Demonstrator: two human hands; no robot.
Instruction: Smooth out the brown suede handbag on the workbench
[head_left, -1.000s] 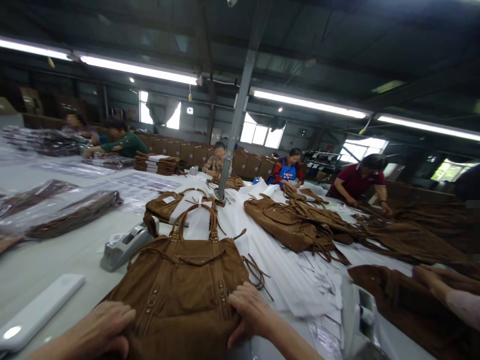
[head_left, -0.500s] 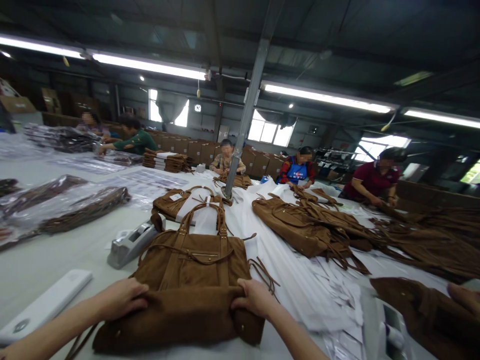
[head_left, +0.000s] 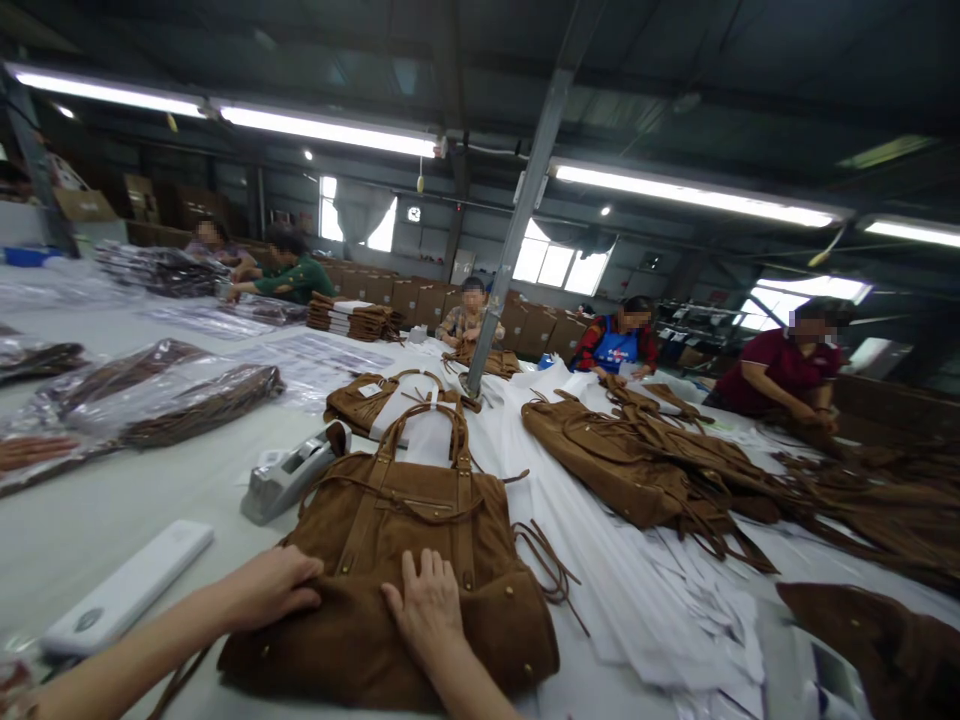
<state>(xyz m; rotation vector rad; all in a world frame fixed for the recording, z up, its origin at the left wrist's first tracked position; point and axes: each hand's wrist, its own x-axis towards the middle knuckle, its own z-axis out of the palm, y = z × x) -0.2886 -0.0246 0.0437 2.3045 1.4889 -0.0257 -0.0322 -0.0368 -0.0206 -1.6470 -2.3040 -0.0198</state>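
A brown suede handbag (head_left: 405, 520) lies flat on the grey table in front of me, handles pointing away, its bottom part folded up over the body. My left hand (head_left: 266, 588) grips the folded edge at the bag's left side. My right hand (head_left: 426, 603) lies flat, fingers together, pressing on the middle of the fold. Loose suede fringe trails off the bag's right side.
A grey tape dispenser (head_left: 289, 478) stands left of the bag, a white flat device (head_left: 124, 590) nearer me. White paper sheets (head_left: 637, 600) and more brown bags (head_left: 637, 465) lie to the right. Bagged items (head_left: 172, 395) lie left. Several people work at the far side by a steel pole (head_left: 517, 235).
The bag's bottom has been folded up over its body. My right hand moved from the fold's right end to its middle and now lies flat. The view shifted left.
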